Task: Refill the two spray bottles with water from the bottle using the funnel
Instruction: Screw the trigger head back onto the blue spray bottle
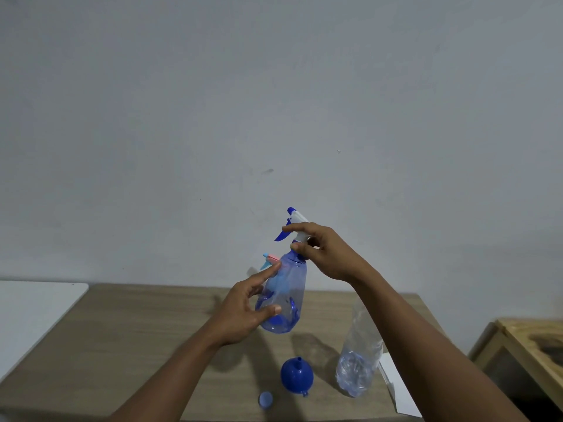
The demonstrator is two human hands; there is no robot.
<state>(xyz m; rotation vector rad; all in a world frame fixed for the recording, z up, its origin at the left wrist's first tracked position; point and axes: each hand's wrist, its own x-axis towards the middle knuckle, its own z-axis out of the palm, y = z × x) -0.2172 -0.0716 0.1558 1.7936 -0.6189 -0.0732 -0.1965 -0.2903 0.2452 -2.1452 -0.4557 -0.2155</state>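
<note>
No text, label, brand, number or sign can be read anywhere in this view. The blue spray bottle (285, 295), the clear water bottle (359, 360) and the blue funnel (296, 377) show bare plastic. The white sheet (399, 388) at the tabletop's (137, 345) right edge shows no legible print.

Both bare forearms reach up from the near edge toward the middle. The left hand (246, 312) is low, palm turned right, fingers spread, forefinger stretched up and thumb curled forward in a loose cradling grip. The right hand (320, 251) is higher, wrist bent, forefinger and thumb pinched together pointing left.
</note>
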